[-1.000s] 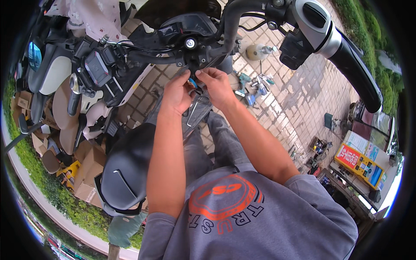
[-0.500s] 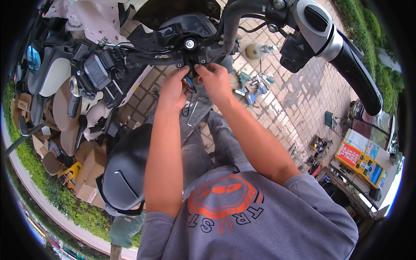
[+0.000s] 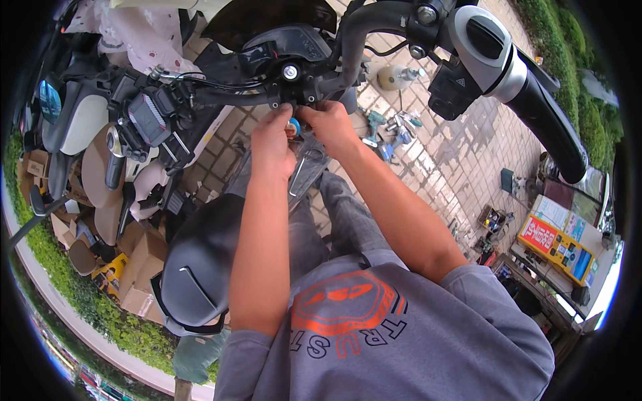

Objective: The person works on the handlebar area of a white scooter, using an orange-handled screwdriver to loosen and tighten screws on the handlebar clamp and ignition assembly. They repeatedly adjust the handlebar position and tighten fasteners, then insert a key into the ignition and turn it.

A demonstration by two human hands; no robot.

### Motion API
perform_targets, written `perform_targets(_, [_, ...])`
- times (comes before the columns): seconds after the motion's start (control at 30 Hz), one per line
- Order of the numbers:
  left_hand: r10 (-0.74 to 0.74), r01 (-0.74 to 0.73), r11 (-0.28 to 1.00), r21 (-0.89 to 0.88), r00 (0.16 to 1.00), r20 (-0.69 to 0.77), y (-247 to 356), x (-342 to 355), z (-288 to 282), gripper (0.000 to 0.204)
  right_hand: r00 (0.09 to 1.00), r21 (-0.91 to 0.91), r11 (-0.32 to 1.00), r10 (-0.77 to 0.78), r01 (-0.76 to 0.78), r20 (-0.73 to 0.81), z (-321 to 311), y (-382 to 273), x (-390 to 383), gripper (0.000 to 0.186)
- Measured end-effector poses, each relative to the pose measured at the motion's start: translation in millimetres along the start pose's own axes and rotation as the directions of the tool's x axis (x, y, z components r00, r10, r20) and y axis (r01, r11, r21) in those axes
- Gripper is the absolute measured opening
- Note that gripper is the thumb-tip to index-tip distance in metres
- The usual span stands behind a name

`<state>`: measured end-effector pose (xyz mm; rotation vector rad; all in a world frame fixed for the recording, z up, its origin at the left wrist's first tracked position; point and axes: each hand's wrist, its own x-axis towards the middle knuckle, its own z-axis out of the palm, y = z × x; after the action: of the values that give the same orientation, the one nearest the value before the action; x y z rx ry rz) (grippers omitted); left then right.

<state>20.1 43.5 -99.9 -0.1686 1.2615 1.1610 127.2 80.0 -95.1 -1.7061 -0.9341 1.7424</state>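
The left hand (image 3: 271, 142) has its fingers bent inward, tips toward 1 o'clock. The blue ring (image 3: 295, 124) lies at its 2 o'clock, just beside the fingers, its longer way running roughly 12 to 6. The right hand (image 3: 328, 125) is a little farther off, with the ring at its 9 o'clock and its fingertips drawn in below the key switch (image 3: 289, 71), which stands at the ring's 12. The fingers hide their own tips, so I cannot tell what either hand grips.

As for print, seen from the hands: at 8 o'clock a yellow carton (image 3: 109, 275) with small dark marks; between 5 and 6, a shirt (image 3: 441, 327) with an orange emblem and outlined letters; between 2 and 3, a switch box (image 3: 447, 97) with a triangle symbol; at 4, a red-and-yellow case (image 3: 556, 248) with large white characters.
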Motion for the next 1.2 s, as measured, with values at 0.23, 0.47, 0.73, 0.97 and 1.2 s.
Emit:
perform_targets(0.23, [0.203, -0.196, 0.974, 0.111, 0.978, -0.053, -1.3, -13.5, 0.3, 0.019, 1.0, -0.01, 1.0, 0.008, -0.008, -0.029, 5.6, 11.0, 3.6, 0.019])
perform_targets(0.47, [0.228, -0.235, 0.968, 0.089, 0.97, 0.086, -14.4, -8.1, -12.9, 0.013, 0.969, 0.147, 0.964, 0.199, -0.22, 0.145, -1.0, 18.9, 9.7, 0.021])
perform_targets(0.73, [0.116, -0.117, 0.993, -0.002, 0.982, 0.149, -20.3, -6.5, -32.9, 0.01, 0.926, 0.26, 0.929, 0.166, -0.262, 0.34, -16.8, 39.7, 3.5, 0.02])
perform_targets(0.97, [0.015, 0.034, 0.987, -0.157, 0.952, 0.306, -36.2, 2.2, -56.1, 0.014, 0.983, 0.158, 0.985, 0.036, -0.065, 0.182, -16.3, 44.5, -3.0, 0.017])
perform_targets(1.2, [0.055, -0.027, 0.996, -0.085, 0.936, 0.349, -27.2, -1.4, -47.4, 0.02, 0.959, 0.426, 0.887, 0.063, -0.181, 0.276, -9.7, 28.4, -14.0, 0.014])
